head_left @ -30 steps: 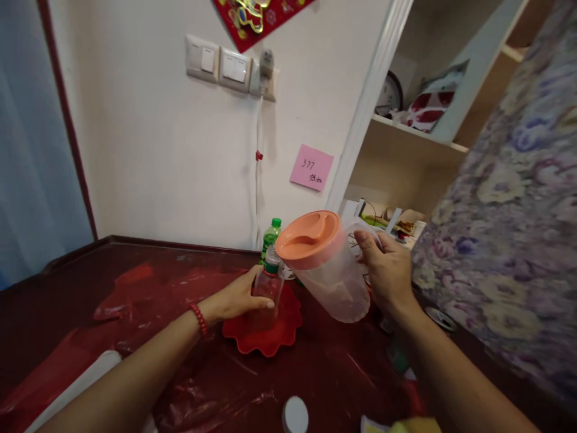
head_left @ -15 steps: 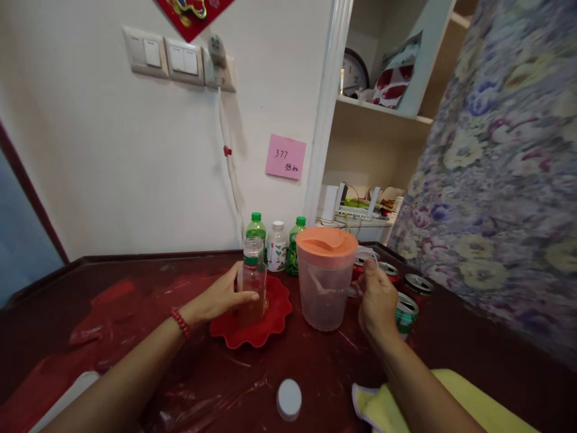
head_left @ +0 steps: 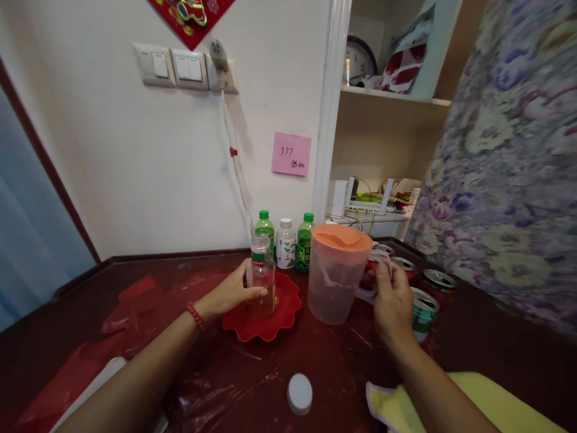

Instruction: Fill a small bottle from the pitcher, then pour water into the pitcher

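My left hand (head_left: 231, 293) grips a clear uncapped bottle (head_left: 262, 278) with a green label, which stands upright on a red scalloped plate (head_left: 280, 320). A pale liquid fills the bottle's lower part. My right hand (head_left: 393, 302) holds the handle of a translucent pitcher (head_left: 336, 281) with an orange lid. The pitcher stands upright on the dark red table (head_left: 135, 300), just right of the plate. A white bottle cap (head_left: 300, 393) lies on the table in front of me.
Two green-capped bottles (head_left: 305, 242) and a white-capped one (head_left: 285, 243) stand against the wall. Several opened cans (head_left: 424, 313) sit right of the pitcher. A yellow cloth (head_left: 491, 406) lies at the lower right. A floral fabric (head_left: 509, 180) hangs on the right.
The pitcher, tilted over the bottle a second ago, has come down and now stands upright on the table. My left hand has stayed on the bottle.
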A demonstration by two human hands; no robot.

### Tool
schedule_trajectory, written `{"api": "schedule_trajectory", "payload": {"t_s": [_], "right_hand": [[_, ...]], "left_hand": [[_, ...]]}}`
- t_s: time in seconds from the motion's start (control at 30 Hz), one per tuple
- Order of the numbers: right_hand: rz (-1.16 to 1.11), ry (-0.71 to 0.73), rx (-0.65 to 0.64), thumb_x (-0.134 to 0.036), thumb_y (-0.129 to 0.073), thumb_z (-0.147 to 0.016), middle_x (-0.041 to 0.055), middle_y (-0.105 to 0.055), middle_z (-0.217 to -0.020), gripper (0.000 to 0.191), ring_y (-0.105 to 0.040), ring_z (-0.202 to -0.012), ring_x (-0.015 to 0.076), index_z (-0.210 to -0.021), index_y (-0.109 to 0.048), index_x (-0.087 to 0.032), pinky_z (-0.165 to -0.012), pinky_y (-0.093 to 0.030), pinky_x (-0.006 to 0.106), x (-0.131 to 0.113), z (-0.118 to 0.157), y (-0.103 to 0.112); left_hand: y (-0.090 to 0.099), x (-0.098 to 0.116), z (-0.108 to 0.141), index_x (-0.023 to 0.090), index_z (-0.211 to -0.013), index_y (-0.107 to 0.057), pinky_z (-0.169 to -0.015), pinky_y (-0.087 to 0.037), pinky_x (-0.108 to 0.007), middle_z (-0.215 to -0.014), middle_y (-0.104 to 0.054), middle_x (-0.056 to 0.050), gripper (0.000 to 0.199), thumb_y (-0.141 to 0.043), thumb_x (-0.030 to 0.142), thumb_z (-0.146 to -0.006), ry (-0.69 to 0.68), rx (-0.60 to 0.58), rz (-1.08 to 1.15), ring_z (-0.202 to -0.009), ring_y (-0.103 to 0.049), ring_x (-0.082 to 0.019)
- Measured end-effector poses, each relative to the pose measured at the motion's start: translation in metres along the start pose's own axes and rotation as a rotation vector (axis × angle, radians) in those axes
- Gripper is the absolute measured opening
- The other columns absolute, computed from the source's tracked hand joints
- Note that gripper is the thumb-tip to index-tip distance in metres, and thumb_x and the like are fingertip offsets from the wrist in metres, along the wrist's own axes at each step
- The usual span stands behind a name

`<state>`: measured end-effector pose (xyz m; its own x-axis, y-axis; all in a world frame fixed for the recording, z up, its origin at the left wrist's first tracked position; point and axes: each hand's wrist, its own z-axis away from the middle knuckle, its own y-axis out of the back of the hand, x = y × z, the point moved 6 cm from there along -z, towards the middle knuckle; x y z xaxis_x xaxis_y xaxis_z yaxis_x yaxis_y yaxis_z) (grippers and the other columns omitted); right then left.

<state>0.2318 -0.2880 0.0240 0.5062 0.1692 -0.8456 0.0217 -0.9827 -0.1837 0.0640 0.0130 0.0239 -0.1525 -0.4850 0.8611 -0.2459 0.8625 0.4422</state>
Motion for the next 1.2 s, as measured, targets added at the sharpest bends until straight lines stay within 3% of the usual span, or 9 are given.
{"api": "schedule_trajectory", "payload": {"t_s": [0.2,0.37,0.43,0.5,0.6,0.7,0.87,1.0,1.2], "right_hand": [[0.088,0.177,0.074,-0.058,-0.061,-0.09,0.0096,-0.058,-0.121,0.051,-0.057,-0.107,0.0254,-0.123,-0.054,-0.018,-0.094,-0.044,0.04,-0.019,0.001,0.008],[0.136,0.498,0.085,-0.04,-0.067,-0.09,0.0105,-0.052,-0.127,0.037,-0.051,-0.117,0.0272,-0.119,-0.057,-0.02,-0.1,-0.04,0.042,-0.069,0.02,0.012],[0.117,0.63,-0.093,-0.03,-0.065,-0.093,0.0059,-0.059,-0.11,0.019,-0.057,-0.1,0.0217,-0.109,-0.06,-0.021,-0.087,-0.045,0.035,-0.09,0.035,0.0],[0.105,0.647,-0.437,-0.022,-0.061,-0.096,0.0009,-0.061,-0.091,0.002,-0.058,-0.081,0.0158,-0.098,-0.062,-0.022,-0.072,-0.044,0.027,-0.102,0.053,-0.022],[0.134,0.467,-1.023,-0.024,-0.061,-0.097,-0.0018,-0.061,-0.081,0.011,-0.056,-0.071,0.0133,-0.087,-0.065,-0.022,-0.064,-0.04,0.025,-0.096,0.085,-0.053],[0.253,0.264,-1.373,-0.029,-0.076,-0.088,-0.0039,-0.061,-0.084,0.009,-0.056,-0.073,0.0131,-0.086,-0.069,-0.024,-0.064,-0.038,0.025,-0.081,0.111,-0.063],[0.566,0.238,-1.541,-0.026,-0.098,-0.061,-0.0055,-0.062,-0.094,0.041,-0.057,-0.08,0.0152,-0.093,-0.072,-0.029,-0.064,-0.033,0.025,-0.065,0.134,-0.065],[0.629,0.205,-1.58,-0.013,-0.091,-0.066,-0.0035,-0.062,-0.097,0.038,-0.059,-0.085,0.0175,-0.094,-0.071,-0.029,-0.068,-0.034,0.027,-0.059,0.144,-0.066],[0.493,0.106,-1.563,-0.007,-0.077,-0.066,-0.0051,-0.06,-0.094,0.033,-0.055,-0.079,0.0132,-0.09,-0.067,-0.026,-0.064,-0.034,0.023,-0.064,0.149,-0.068]], "left_hand": [[-0.001,-0.002,0.001,0.018,-0.132,-0.043,-0.101,-0.044,-0.05,-0.125,-0.06,-0.013,0.077,-0.08,0.051,-0.072,0.03,0.057,0.056,-0.116,-0.057,-0.033],[-0.004,0.003,0.002,0.017,-0.131,-0.045,-0.103,-0.043,-0.052,-0.125,-0.06,-0.014,0.074,-0.08,0.048,-0.074,0.016,0.054,0.058,-0.117,-0.057,-0.033],[-0.005,0.004,0.002,0.017,-0.129,-0.047,-0.104,-0.042,-0.052,-0.125,-0.06,-0.013,0.072,-0.08,0.047,-0.074,0.02,0.06,0.06,-0.117,-0.057,-0.032],[-0.006,0.003,0.002,0.017,-0.13,-0.047,-0.103,-0.042,-0.052,-0.125,-0.06,-0.013,0.072,-0.081,0.046,-0.073,0.029,0.066,0.07,-0.117,-0.056,-0.032],[-0.006,-0.001,0.002,0.016,-0.13,-0.047,-0.102,-0.043,-0.051,-0.125,-0.061,-0.014,0.072,-0.081,0.046,-0.074,0.042,0.073,0.076,-0.117,-0.057,-0.032],[-0.007,-0.003,0.002,0.016,-0.131,-0.046,-0.103,-0.042,-0.05,-0.127,-0.061,-0.013,0.074,-0.081,0.047,-0.074,0.039,0.076,0.074,-0.119,-0.056,-0.033],[-0.007,-0.001,0.002,0.016,-0.131,-0.047,-0.102,-0.044,-0.05,-0.127,-0.06,-0.014,0.072,-0.081,0.046,-0.075,0.011,0.078,0.076,-0.117,-0.057,-0.032],[-0.006,-0.001,0.003,0.017,-0.131,-0.048,-0.105,-0.041,-0.052,-0.13,-0.059,-0.013,0.072,-0.081,0.045,-0.074,-0.008,0.09,0.069,-0.12,-0.055,-0.033],[-0.004,-0.005,0.004,0.018,-0.133,-0.046,-0.105,-0.043,-0.049,-0.131,-0.06,-0.012,0.075,-0.082,0.044,-0.073,-0.019,0.087,0.1,-0.12,-0.057,-0.032]]}}
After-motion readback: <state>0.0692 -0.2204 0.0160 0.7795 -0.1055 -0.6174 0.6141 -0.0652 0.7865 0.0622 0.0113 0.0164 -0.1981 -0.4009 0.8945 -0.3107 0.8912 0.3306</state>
